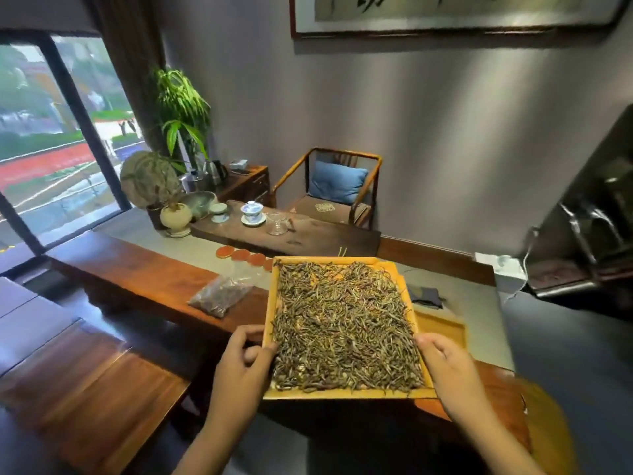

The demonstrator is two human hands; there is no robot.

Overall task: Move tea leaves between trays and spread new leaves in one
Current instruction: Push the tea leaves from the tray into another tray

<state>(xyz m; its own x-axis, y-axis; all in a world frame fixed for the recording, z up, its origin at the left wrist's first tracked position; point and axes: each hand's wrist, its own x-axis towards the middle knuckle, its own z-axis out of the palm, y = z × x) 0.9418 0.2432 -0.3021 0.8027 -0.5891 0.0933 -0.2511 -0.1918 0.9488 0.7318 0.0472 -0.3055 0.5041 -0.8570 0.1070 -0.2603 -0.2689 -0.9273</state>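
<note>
Indoors: wooden table (144,279), grey wall (445,132), leaf-filled tray (342,394).

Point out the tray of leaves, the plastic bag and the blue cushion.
tray of leaves (342,394), head view, near rim.
plastic bag (219,296), head view, middle of bag.
blue cushion (337,181), head view, cushion's centre.

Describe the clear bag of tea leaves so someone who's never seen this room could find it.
Start at the long wooden table. Left of the yellow tray of tea leaves that both hands hold, the clear plastic bag lies flat on the wood. It alone is see-through, with dark loose leaves inside.
</note>
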